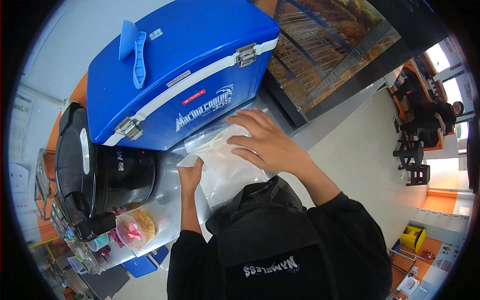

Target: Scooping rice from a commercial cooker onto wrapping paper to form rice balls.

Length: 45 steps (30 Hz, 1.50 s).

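Note:
On the metal counter (pixel 172 170) in front of me lies a thin white sheet or bag (pixel 227 156), creased, with clear plastic showing around it. My left hand (pixel 191 175) is closed on its left edge, and that edge is lifted and folded near my thumb. Over its right side is my right hand (pixel 265 142), its fingers spread and slightly curled; I cannot tell whether the fingertips press on it. A blue cooler box (pixel 200 95) with a white rim and metal latches stands just beyond both hands. On its lid rests a light blue scoop (pixel 137 60).
A black rice cooker or warmer (pixel 107 165) stands left of my left hand. Nearer is a clear tub (pixel 136 229) with orange-brown food and a pink utensil. At the far right of the cooler is a glass-fronted cabinet (pixel 325 55). Another person (pixel 440 117) is across the room.

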Motion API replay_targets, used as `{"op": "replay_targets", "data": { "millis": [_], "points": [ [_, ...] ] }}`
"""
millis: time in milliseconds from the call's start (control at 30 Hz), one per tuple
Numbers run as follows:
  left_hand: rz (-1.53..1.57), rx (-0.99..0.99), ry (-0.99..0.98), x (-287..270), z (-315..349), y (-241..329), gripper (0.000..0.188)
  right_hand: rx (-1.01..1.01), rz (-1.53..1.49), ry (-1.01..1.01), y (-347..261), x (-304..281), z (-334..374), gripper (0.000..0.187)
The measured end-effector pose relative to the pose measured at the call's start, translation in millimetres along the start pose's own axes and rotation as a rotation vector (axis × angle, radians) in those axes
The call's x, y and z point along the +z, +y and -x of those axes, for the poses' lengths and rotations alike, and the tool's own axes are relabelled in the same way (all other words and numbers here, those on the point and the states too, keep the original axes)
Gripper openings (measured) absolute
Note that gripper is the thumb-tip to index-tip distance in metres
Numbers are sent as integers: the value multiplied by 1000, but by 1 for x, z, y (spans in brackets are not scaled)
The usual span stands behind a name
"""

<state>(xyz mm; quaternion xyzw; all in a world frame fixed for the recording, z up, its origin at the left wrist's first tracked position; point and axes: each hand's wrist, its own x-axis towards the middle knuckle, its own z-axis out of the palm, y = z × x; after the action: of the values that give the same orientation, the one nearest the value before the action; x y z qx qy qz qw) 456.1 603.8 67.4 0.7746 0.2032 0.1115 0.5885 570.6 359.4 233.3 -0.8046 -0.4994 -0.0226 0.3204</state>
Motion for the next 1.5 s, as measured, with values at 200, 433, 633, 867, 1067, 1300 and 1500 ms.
{"op": "replay_targets", "data": {
  "millis": [200,433,633,867,1067,1300,1500],
  "points": [
    [221,29,-36,4,1,10,15,60,193,-23,4,35,-17,26],
    [279,-92,-52,10,2,4,16,-13,356,69,5,42,-15,35],
    [87,-34,-68,6,2,16,19,-98,348,-30,0,46,-23,27],
    [59,-136,-33,0,11,21,24,-40,356,14,-1,33,-10,22],
    [80,-93,-24,0,11,28,20,226,546,-53,7,30,-17,35],
    [1,70,-16,2,10,30,18,276,618,50,44,12,-22,25],
    [-14,-14,44,3,9,42,17,433,13,395,92,4,0,44]
  ]
}}
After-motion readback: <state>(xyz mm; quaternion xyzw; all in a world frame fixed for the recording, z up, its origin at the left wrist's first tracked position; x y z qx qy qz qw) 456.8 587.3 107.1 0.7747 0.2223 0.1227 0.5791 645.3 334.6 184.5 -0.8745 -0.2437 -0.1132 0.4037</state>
